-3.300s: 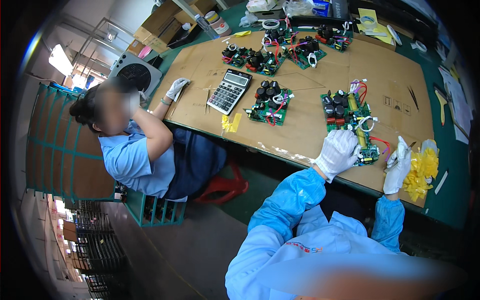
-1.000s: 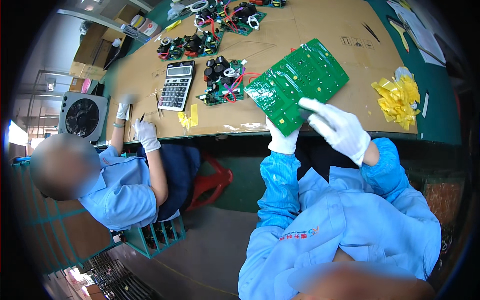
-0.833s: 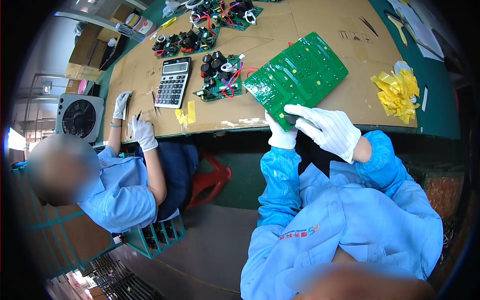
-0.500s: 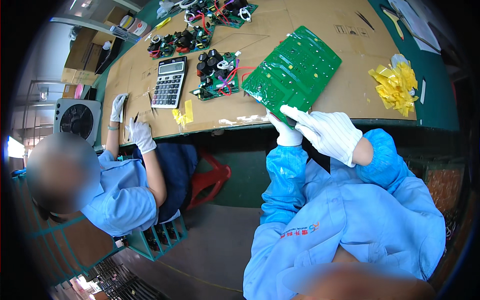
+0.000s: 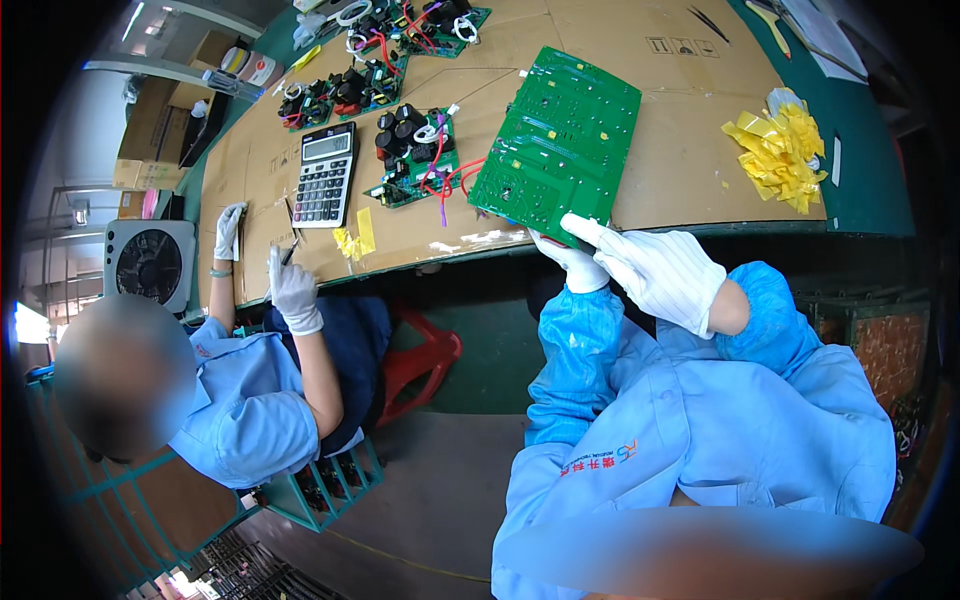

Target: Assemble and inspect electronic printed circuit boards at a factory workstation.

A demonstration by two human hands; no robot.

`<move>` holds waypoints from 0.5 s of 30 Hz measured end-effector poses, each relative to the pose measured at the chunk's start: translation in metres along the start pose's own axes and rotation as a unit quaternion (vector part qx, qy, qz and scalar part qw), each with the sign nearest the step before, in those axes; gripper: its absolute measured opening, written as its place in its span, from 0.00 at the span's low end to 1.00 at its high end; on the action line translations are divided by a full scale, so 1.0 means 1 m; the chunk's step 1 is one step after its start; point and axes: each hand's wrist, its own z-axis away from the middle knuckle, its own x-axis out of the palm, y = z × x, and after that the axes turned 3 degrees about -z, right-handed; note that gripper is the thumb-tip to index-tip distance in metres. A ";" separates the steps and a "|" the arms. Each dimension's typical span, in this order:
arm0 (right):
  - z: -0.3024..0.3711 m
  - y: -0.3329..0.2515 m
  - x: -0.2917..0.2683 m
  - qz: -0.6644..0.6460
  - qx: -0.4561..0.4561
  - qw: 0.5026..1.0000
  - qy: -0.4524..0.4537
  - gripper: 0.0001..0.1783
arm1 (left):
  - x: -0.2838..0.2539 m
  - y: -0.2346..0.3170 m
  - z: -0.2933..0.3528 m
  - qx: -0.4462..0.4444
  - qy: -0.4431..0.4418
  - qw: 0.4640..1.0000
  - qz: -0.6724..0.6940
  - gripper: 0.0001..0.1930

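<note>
A large green circuit board [image 5: 565, 140] is held tilted over the table's near edge, its flat side with small solder points facing up. My left hand [image 5: 572, 264], in a white glove, grips the board's near edge from below, its fingers partly hidden under it. My right hand [image 5: 660, 275], in a striped white glove, lies at the same near corner. Its fingertips press on the board's face, and its thumb is not clearly seen. Red wires [image 5: 462, 178] show at the board's left edge. Just left of it lies another board [image 5: 415, 155] with black cylindrical parts.
Left of the boards lies a calculator [image 5: 325, 175]. More populated boards [image 5: 365, 85] stand at the far left. A heap of yellow tape pieces [image 5: 780, 150] is on the right, tweezers [image 5: 710, 25] at the back. A co-worker's gloved hand [image 5: 293, 285] works at the left.
The green board has turned a little counterclockwise and shifted left, both my hands staying at its near corner. The view has shifted slightly. The co-worker's nearer hand has changed its pose.
</note>
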 end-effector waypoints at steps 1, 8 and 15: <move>0.001 0.000 0.002 -0.001 0.002 1.000 0.001 0.27 | 0.001 -0.001 0.001 -0.017 -0.015 1.000 0.017 0.30; -0.001 0.011 0.026 -0.048 -0.013 0.995 0.084 0.23 | -0.012 -0.002 -0.006 -0.063 -0.086 0.994 0.001 0.43; -0.034 0.050 -0.025 -0.310 0.091 0.941 0.101 0.21 | 0.000 -0.007 -0.008 0.132 0.058 0.969 -0.199 0.36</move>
